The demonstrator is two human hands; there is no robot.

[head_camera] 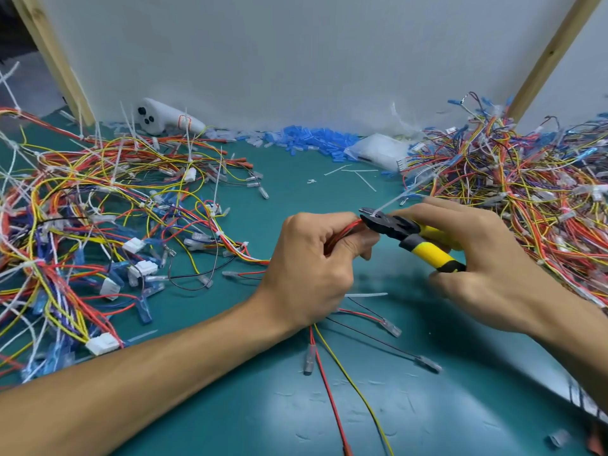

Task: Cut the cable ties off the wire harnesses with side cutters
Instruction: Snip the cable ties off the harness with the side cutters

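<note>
Left hand [309,261] gripped a small wire harness [348,227], fingers curled round its red wires just beside the tie. Right hand [477,258] held the side cutters [424,248], fingers wrapped round the yellow-and-black handles. The jaws sat at the cable tie [388,205], whose white tail stuck up and to the right. Whether they had bitten through the strap could not be told.

The harness was held above the tabletop [427,406], between the two hands, with loose ends trailing toward the person.

Judgement: the harness looked light and limp, so it needed pinching close to the tie to keep the strap steady. The thin wire insulation would probably nick easily, so only the strap should enter the jaws. The tie seemed stiff, small and springy, and a cut piece might fly off.

Tangled harnesses lay in a left pile [82,209] and a right pile [526,192].
</note>
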